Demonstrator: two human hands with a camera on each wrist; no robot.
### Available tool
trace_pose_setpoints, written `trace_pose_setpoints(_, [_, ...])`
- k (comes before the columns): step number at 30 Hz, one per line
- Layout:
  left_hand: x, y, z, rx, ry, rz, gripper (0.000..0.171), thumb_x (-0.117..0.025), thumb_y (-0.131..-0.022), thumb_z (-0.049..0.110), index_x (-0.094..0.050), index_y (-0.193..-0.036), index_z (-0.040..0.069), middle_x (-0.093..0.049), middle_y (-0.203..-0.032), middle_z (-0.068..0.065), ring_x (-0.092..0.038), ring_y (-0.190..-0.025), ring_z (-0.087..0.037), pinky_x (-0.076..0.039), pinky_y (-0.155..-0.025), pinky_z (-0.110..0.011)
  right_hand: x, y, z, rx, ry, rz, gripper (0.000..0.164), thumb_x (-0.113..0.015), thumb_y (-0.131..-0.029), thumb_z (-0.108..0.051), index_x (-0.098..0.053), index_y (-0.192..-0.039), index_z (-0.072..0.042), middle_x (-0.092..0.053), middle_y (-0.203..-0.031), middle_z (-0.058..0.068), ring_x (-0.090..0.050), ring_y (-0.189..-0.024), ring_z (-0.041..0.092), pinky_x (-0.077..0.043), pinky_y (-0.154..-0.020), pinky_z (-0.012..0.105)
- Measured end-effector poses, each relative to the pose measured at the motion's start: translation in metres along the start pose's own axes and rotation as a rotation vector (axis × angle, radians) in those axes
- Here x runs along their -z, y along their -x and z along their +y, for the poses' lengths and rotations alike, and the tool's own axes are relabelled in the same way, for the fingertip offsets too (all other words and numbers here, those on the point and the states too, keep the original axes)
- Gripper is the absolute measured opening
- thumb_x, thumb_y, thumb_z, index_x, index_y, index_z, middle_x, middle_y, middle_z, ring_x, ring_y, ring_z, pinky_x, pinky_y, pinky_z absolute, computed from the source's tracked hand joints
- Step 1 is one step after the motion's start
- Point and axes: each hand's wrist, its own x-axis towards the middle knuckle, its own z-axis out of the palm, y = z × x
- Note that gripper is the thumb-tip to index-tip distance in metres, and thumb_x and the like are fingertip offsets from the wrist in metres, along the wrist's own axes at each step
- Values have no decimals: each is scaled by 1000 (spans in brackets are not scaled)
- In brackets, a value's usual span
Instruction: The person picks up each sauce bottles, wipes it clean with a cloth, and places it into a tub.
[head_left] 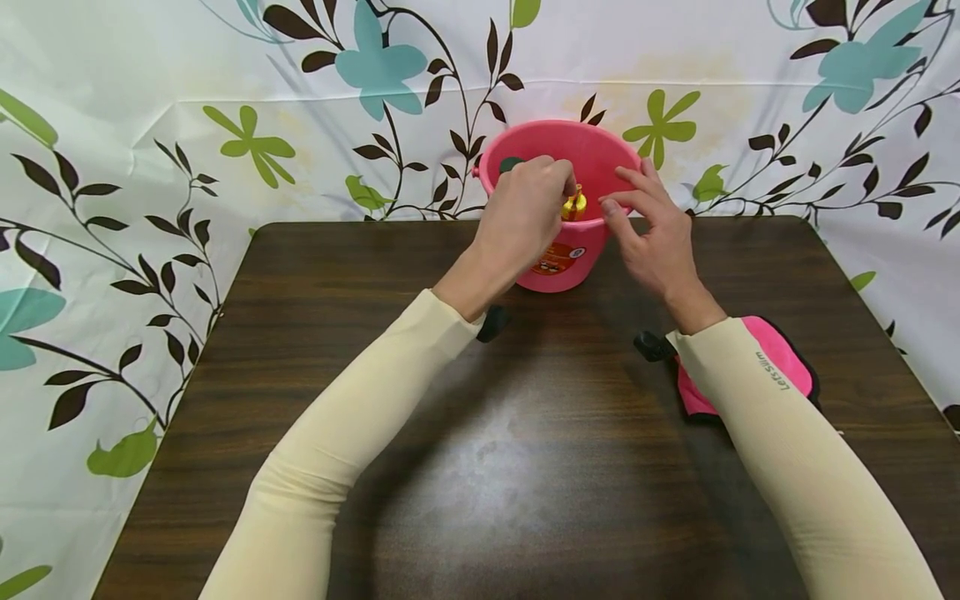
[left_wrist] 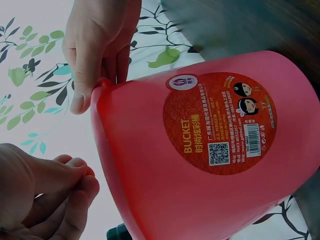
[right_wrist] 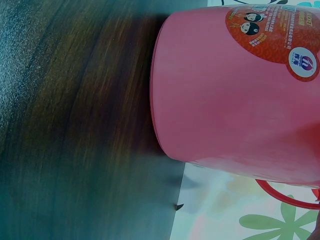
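A pink bucket (head_left: 548,271) stands upright at the back of the table, with a red printed label (left_wrist: 220,125) on its wall. Over its open top, my left hand (head_left: 528,208) has its thumb and fingertips pinched together. Directly below those fingertips, a shiny gold ornament (head_left: 574,205) hangs just inside the front rim. My right hand (head_left: 658,237) is at the right side of the bucket; the left wrist view shows its thumb over the rim and its other fingers against the outer wall. A dark green item (head_left: 511,164) shows inside the bucket, mostly hidden.
Beneath the right forearm lies a pink cloth piece (head_left: 780,350) with black edging. The dark wooden table (head_left: 480,467) ends at a wall sheet (head_left: 247,50) with a leaf print, close behind the bucket. A red bucket handle (right_wrist: 282,197) hangs at the bucket's side.
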Motion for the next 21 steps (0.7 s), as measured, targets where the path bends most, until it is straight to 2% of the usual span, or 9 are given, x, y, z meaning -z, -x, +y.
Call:
trace_pose_setpoints(7, [-1, 2, 0, 10, 4, -20, 39, -82, -93, 25, -72, -125, 6, -76, -122, -10, -73, -111, -23, -60, -102, -30, -1, 0, 1, -4, 0, 2, 37, -70, -100, -29, -76, -126, -4, -57, -159, 4, -28, -163, 15, -37, -128, 51])
trace_pose_setpoints(11, [-2, 3, -1, 15, -23, -16, 42, -83, -92, 28, -73, -126, 8, -76, -123, -9, -73, -111, -23, -60, -103, -32, -1, 0, 1, 3, 0, 4, 37, -70, -100, -29, -76, -125, -3, -57, -159, 6, -28, -164, 18, -35, -129, 50])
trace_pose_setpoints(16, [-3, 6, -3, -4, -90, 50, 39, -79, -95, 33, -74, -127, 11, -78, -122, -7, -73, -110, -24, -59, -102, -34, -1, -2, 0, 7, 9, -6, 37, -69, -100, -30, -76, -125, -4, -58, -158, 7, -29, -164, 24, -35, -129, 51])
trace_pose_setpoints(21, [-3, 11, -7, -28, -105, 131, 35, -73, -99, 36, -75, -127, 14, -79, -121, -6, -70, -111, -26, -57, -102, -39, 4, -3, -3, 3, 65, -60, 40, -67, -102, -32, -74, -132, -6, -56, -160, 8, -27, -164, 23, -36, -127, 56])
